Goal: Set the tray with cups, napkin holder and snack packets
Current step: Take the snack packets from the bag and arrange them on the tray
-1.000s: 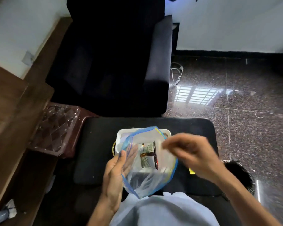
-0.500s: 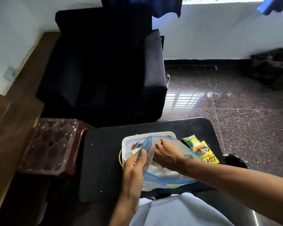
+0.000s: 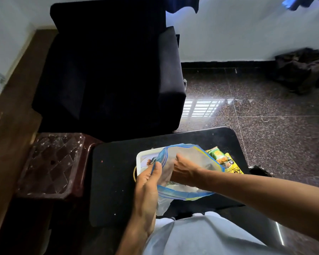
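Clear zip bag [image 3: 201,161] held open over the white tray [image 3: 142,156] on the black tabletop [image 3: 110,181] — my left hand [image 3: 147,183] pinches its blue rim, grip clamped. My right hand [image 3: 182,172] is plunged inside; fingers hidden, so I cannot tell its grip. Snack packets [image 3: 222,159] lie just right of the bag. Beyond — a dark armchair [image 3: 109,70].

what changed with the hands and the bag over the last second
The right hand, outside the bag a second ago, has gone in through its open mouth. The left hand still pinches the rim. Snack packets still lie beside the white tray.
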